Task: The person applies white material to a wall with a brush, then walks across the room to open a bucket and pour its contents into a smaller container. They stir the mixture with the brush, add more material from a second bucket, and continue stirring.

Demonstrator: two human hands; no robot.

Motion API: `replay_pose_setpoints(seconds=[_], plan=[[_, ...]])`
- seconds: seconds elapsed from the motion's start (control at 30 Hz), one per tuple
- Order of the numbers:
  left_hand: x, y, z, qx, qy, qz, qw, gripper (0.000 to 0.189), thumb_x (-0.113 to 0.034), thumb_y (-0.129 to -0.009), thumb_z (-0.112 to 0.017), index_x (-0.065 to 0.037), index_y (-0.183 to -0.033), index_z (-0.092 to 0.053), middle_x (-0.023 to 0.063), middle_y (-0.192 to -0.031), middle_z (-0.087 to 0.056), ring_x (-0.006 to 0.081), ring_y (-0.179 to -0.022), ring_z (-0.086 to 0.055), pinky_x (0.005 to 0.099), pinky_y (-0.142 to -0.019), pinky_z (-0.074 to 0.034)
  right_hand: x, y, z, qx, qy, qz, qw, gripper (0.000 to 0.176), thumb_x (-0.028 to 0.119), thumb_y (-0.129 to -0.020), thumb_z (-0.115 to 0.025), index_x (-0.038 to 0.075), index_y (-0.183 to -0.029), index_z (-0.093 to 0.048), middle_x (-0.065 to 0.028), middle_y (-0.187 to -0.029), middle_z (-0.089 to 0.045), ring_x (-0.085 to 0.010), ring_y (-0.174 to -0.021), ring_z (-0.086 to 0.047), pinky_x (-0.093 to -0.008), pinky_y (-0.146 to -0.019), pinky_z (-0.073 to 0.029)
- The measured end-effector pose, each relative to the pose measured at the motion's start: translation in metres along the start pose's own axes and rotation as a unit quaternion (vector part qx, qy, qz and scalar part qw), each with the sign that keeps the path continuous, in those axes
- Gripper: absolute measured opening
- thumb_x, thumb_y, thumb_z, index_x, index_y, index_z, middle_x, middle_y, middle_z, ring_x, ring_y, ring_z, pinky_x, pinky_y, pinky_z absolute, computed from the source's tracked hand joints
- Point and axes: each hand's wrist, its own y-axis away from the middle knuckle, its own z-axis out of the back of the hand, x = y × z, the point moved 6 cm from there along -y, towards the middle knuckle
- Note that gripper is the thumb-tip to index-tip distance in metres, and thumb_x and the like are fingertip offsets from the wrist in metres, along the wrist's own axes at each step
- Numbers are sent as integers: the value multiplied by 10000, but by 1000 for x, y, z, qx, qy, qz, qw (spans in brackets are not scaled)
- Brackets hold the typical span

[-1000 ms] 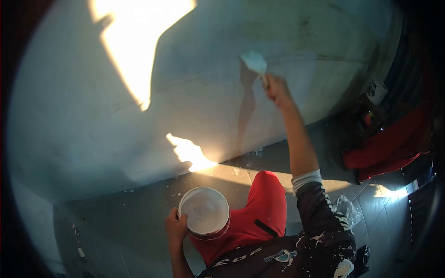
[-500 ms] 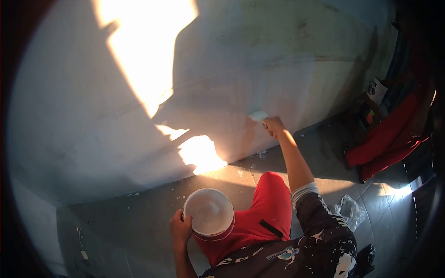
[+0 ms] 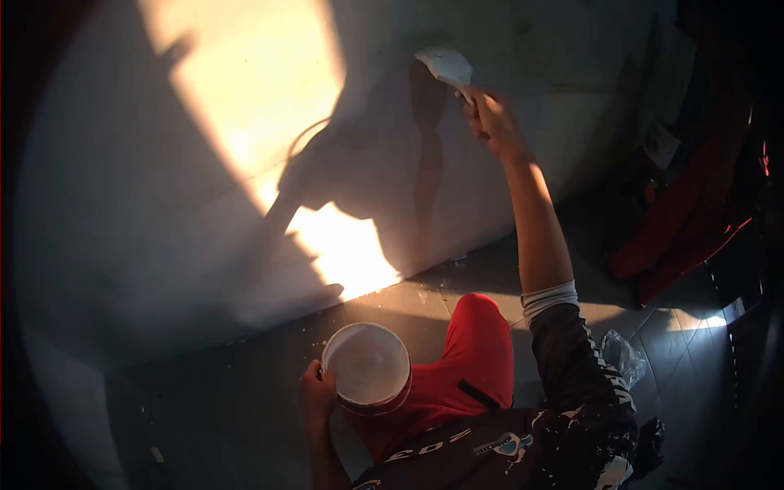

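My right hand point(image 3: 492, 122) is raised high against the wall point(image 3: 523, 163), fingers wrapped round the handle of a wide paintbrush point(image 3: 446, 65) whose head is coated white. The brush head is at the wall surface; whether it touches cannot be told. Low on the left, my left hand point(image 3: 318, 388) grips the rim of a round bucket point(image 3: 369, 366) with its thumb over the edge. White paint lies inside the bucket, which rests by my red-trousered leg point(image 3: 478, 335).
Another person in red trousers point(image 3: 665, 237) is at the right, near a white bucket point(image 3: 660, 145). A clear plastic bag point(image 3: 625, 358) lies on the tiled floor point(image 3: 245, 392). Bright sunlight patches fall on the wall. White drops spot the floor along its base.
My right hand has moved the paintbrush upward along the wall, from low down to much higher. My left hand and the bucket stay nearly in place. The picture is darker.
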Motion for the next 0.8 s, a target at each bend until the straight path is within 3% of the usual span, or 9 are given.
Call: replay_pose_setpoints(seconds=[0.03,0.1,0.23,0.33,0.4,0.43,0.57,0.7,0.8], plan=[[0,1,1,-1,0,-1,1000,235,-184,-762,-598,26,-757,-493,161,-591,-484,176,-541,-470,376,-519,-381,-14,4,-4,33,-67,26,997,228,265,-946,-523,68,-922,-636,27,-597,-453,-51,-418,-316,-261,-381,-222],[9,0,1,-7,-6,6,1000,241,-187,-763,-604,25,-755,-490,148,-586,-467,166,-546,-450,373,-518,-373,-86,3,-10,39,-41,-28,998,221,264,-940,-530,68,-930,-630,23,-589,-442,-63,-414,-319,-260,-374,-224],[11,2,9,-16,-20,13,1000,243,-188,-768,-614,20,-753,-489,130,-587,-448,156,-552,-423,369,-514,-355,-199,40,-13,34,-90,-210,973,220,270,-923,-560,62,-884,-618,25,-588,-440,-65,-420,-326,-253,-372,-221],[19,2,10,-9,7,12,1000,245,-188,-768,-617,19,-749,-489,128,-588,-445,158,-552,-419,366,-513,-353,-275,65,-7,21,-33,-283,958,212,250,-914,-570,59,-835,-616,23,-587,-441,-64,-412,-319,-247,-373,-218],[12,2,11,-10,-6,3,1000,217,-170,-769,-603,14,-743,-490,92,-597,-448,133,-561,-421,340,-511,-349,-297,72,-4,68,25,-344,936,218,233,-904,-582,57,-781,-619,14,-582,-460,-66,-398,-308,-246,-367,-217],[9,3,11,-8,-19,-4,1000,191,-151,-769,-589,9,-738,-491,56,-606,-451,108,-571,-423,313,-510,-345,-295,69,-5,68,24,-342,937,218,233,-904,-582,57,-781,-619,14,-582,-460,-66,-398,-308,-246,-367,-217],[16,-1,8,-5,-14,-17,1000,197,-161,-773,-583,12,-740,-493,56,-609,-452,108,-575,-425,316,-513,-352,-239,25,2,14,82,-281,956,220,222,-838,-608,63,-687,-599,-2,-554,-486,-75,-380,-344,-280,-342,-200],[20,0,7,-4,-3,3,1000,188,-163,-780,-570,21,-775,-529,74,-626,-507,120,-581,-469,323,-521,-380,-83,-2,4,-9,62,-162,985,239,237,-855,-585,41,-727,-631,6,-559,-497,-81,-384,-343,-284,-351,-210],[14,2,9,-6,-6,6,1000,194,-166,-788,-563,27,-794,-548,84,-644,-542,130,-590,-503,324,-527,-396,-9,-23,10,-6,-15,-66,998,232,242,-891,-579,39,-806,-653,18,-571,-487,-69,-397,-322,-269,-366,-233]])
